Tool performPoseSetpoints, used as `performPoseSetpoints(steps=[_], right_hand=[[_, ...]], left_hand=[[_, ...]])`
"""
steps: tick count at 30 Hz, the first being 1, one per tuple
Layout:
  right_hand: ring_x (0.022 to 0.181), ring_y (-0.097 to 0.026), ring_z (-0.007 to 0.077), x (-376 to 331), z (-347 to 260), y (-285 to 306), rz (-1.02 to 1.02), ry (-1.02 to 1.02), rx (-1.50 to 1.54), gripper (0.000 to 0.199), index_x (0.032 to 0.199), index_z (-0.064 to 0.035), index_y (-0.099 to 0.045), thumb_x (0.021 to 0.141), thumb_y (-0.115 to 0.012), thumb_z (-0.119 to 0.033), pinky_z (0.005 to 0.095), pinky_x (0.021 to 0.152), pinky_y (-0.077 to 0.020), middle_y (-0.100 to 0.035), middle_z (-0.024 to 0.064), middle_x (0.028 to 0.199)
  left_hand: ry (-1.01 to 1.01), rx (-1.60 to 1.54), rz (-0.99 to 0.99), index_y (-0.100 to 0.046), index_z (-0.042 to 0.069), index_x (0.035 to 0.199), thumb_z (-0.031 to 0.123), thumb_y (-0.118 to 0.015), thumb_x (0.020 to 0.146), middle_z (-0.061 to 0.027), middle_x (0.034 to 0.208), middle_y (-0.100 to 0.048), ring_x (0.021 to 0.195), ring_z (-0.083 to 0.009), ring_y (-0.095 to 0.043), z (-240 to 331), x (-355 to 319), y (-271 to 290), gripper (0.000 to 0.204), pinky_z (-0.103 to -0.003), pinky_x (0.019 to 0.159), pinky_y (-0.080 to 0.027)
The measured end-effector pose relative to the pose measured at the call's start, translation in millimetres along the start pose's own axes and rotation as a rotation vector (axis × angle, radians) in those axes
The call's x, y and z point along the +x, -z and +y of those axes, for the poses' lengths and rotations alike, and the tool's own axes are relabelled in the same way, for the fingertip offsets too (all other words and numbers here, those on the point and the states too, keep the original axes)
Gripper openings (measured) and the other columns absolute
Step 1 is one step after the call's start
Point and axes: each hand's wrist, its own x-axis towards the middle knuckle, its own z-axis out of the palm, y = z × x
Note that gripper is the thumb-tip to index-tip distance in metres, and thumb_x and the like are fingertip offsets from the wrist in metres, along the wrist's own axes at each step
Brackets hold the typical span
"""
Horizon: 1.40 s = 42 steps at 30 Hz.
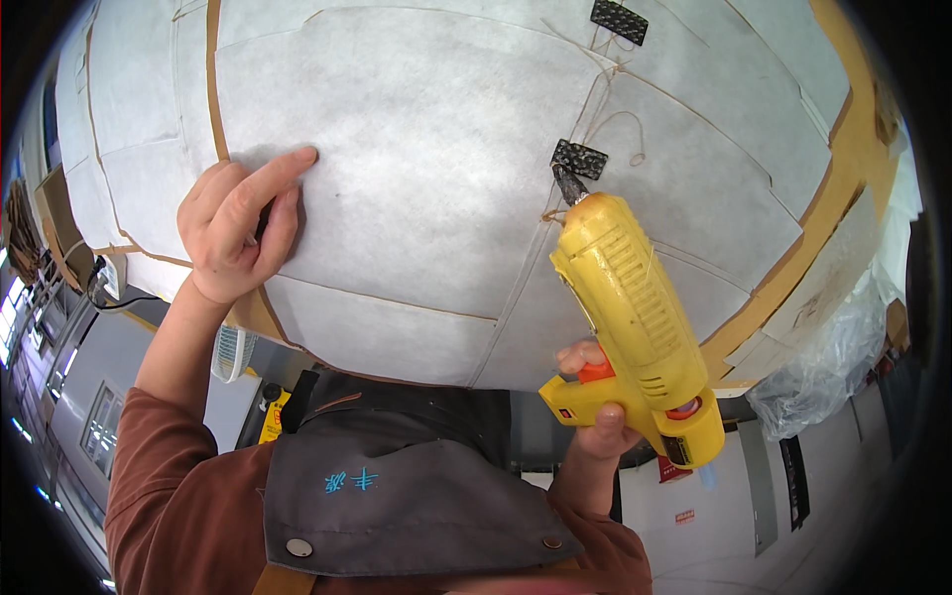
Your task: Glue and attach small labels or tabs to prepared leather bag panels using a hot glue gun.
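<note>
My right hand (600, 431) grips a yellow hot glue gun (635, 297), with a finger on its orange trigger. The gun's dark nozzle points up and meets the lower edge of a small black textured patch (580, 159). That patch lies on a seam of a large white sheet-covered surface (416, 198). My left hand (238, 223) rests at the left on this surface, index finger stretched out and the other fingers curled. A small dark bit shows between its thumb and fingers; I cannot make out what it is.
Another black patch (620, 22) sits farther up the seam. Thin strings of glue (625, 119) trail around both patches. Brown strips edge the white panels. Crumpled clear plastic (823, 382) hangs at the right, and a small white fan (233, 352) stands below my left wrist.
</note>
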Motion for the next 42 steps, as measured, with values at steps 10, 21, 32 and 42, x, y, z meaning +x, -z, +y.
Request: performPoseSetpoints(steps=[10,21,32,42], right_hand=[[0.084,-0.062,0.0245,8,-4,-2,0.167,0.026,0.154,0.061,0.119,0.0051,-0.051,0.086,-0.069,-0.043,0.0376,0.075,-0.0525,-0.063,0.015,0.096],[0.077,-0.06,0.0255,9,0,5,0.097,0.091,0.033,0.066,0.132,0.0072,-0.037,0.093,-0.057,-0.043,0.0419,0.07,-0.0536,-0.058,0.017,0.096],[0.089,-0.065,0.0233,12,-6,80,0.291,0.171,0.914,0.053,0.129,-0.0081,-0.048,0.098,-0.044,-0.051,0.0401,0.071,-0.0534,-0.061,0.0086,0.107],[0.096,-0.065,0.0195,17,-13,232,0.567,0.144,0.865,0.05,0.125,-0.0105,-0.053,0.098,-0.044,-0.052,0.0252,0.059,-0.05,-0.064,0.0037,0.108]], left_hand=[[-0.001,-0.005,0.012,-0.071,0.005,0.106,-0.007,-0.066,0.07,0.0022,0.057,-0.044,0.048,-0.0116,-0.039,0,-4,-2,0.037,-0.027,0.044,-0.029],[0.011,-0.015,0.016,-0.07,0.004,0.105,-0.008,-0.065,0.07,0.0001,0.057,-0.043,0.048,-0.013,-0.039,1,0,-1,0.037,-0.028,0.044,-0.029],[0.048,-0.024,0.038,-0.067,0.003,0.109,-0.01,-0.061,0.076,-0.0052,0.064,-0.049,0.054,-0.0164,-0.046,8,-1,-4,0.035,-0.028,0.051,-0.037],[0.336,-0.171,-0.336,-0.057,0.005,0.123,0.001,-0.067,0.076,-0.0084,0.087,-0.055,0.075,-0.02,-0.052,25,8,32,0.048,-0.031,0.07,-0.045]])
